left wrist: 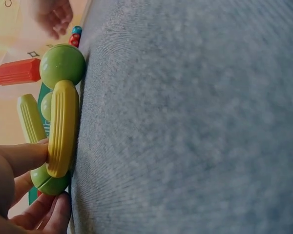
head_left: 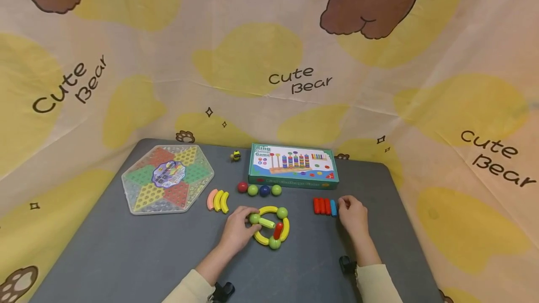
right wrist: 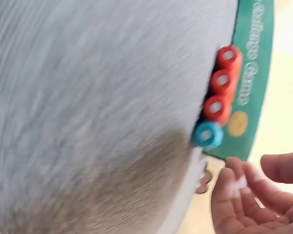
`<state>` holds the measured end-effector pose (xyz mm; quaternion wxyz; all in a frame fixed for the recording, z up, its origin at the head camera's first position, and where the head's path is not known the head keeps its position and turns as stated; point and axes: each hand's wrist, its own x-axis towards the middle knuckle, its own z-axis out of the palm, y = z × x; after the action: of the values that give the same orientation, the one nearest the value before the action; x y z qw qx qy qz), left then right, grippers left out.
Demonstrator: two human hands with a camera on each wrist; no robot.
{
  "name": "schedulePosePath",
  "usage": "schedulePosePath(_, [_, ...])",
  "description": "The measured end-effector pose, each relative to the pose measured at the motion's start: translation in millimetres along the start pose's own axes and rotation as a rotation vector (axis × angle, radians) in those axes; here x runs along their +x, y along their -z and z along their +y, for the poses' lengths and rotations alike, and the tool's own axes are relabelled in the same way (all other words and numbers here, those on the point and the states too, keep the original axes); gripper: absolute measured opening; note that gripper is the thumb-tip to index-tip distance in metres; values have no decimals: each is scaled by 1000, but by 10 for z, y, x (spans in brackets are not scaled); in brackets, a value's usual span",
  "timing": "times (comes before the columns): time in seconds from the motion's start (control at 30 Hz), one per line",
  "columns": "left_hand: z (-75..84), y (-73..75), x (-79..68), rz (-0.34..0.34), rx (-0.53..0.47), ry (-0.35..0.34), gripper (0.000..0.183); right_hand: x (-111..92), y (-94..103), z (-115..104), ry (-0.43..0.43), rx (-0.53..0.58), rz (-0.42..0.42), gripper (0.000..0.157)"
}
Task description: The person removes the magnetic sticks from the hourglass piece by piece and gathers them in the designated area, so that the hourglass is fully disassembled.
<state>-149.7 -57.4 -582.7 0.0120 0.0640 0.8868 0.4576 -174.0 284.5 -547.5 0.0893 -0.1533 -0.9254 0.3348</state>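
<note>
Containers: 1 game box (head_left: pixel 293 167), closed, contents hidden, at the far side of the table (head_left: pixel 160 256). Hex board (head_left: pixel 162 193) lay far L, w/ 1 small bee-like toy (head_left: pixel 236 155) between it & the box.

Counts: 4 loose balls (head_left: pixel 264 191) in a row just near of the box (1 red, 2 green, 1 dark blue); 3 loose arcs (head_left: pixel 218 200) L of those (1 pink, 2 yellow); 4 short rods (head_left: pixel 322 206) to the R, side by side, long axes approx. near-far: 3 red, then the blue rod (head_left: pixel 333 208) at the R end.

The ring (head_left: pixel 287 229) lay flat on the table between the hands: 3 green balls (head_left: pixel 274 243) w/ 3 yellow arcs (head_left: pixel 268 210) between them. Red rod (head_left: pixel 278 231) rose from its near ball, long axis abt. upright; lt-green rod (head_left: pixel 266 223) rose from its L ball, tilted R over the middle.

L hand (head_left: pixel 237 231) gripped the ring at that L ball, thumb against an arc's end. R hand (head_left: pixel 353 216) was just R of the blue rod, fingers loosely bent, holding nothing; R wrist view was smeared, so couldn't tell if fingertips met the table.
</note>
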Motion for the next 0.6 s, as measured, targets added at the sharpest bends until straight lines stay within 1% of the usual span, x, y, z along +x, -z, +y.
schedulePosePath(0.03, [4, -1, 0, -2, -4, 0, 36, -29, 1, -35, 19, 15, 17, 24])
schedulePosePath(0.1, [11, -1, 0, -2, -6, -5, 36, -100, -6, -115, 59, 57, 25, 20])
schedulePosePath(0.17, [11, 4, -4, 3, 6, -8, 36, -179, -50, -211, 104, 126, -10, 17])
schedulePosePath(0.23, [14, 5, -10, 9, 32, -14, 36, -283, -109, -305, 140, 187, -76, 15])
schedulePosePath(0.3, [24, 5, -16, 17, 58, -18, 35, -395, -179, -391, 171, 248, -172, 17])
schedulePosePath(0.37, [40, 6, -22, 22, 82, -18, 34, -513, -253, -465, 192, 283, -273, 22])
schedulePosePath(0.5, [75, 22, -44, 7, 121, -17, 32, -706, -394, -583, 217, 301, -424, 31])
schedulePosePath(0.6, [85, 30, -68, -20, 153, -17, 32, -790, -472, -629, 241, 284, -484, 35])
